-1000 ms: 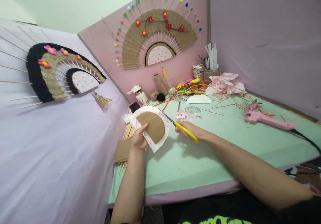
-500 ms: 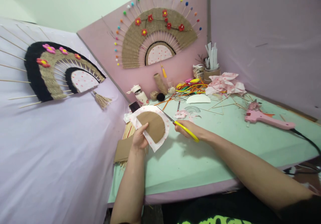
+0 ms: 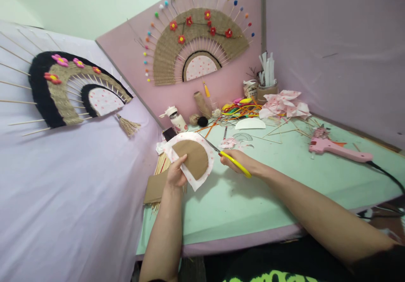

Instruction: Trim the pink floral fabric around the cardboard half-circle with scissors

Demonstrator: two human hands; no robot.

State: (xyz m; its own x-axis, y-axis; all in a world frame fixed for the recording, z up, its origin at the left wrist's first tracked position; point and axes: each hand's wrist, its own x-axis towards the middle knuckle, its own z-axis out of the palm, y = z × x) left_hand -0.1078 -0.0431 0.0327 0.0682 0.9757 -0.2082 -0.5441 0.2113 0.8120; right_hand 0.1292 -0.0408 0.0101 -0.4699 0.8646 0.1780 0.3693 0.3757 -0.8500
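Note:
My left hand (image 3: 177,171) grips a half-round piece of brown cardboard (image 3: 193,157) together with the white, pink-dotted fabric (image 3: 206,146) that sticks out around it as a border. The thumb lies on the cardboard face; the other fingers are behind, mostly hidden. In my right hand (image 3: 234,160) is a pair of scissors (image 3: 236,164) with yellow handles. Their blades point up and left, at the upper right edge of the fabric. Whether the blades are parted cannot be made out.
A pink glue gun (image 3: 340,149) with a black cord lies at the right. Crumpled dotted fabric (image 3: 284,104), a white half-round piece (image 3: 250,124) and a protractor (image 3: 242,137) lie further back. Brown cardboard (image 3: 155,188) rests on thin sticks at the left, near a bottle (image 3: 177,121).
Hands, scissors and fabric-bordered cardboard hold almost the same position. The whole view has shifted very slightly.

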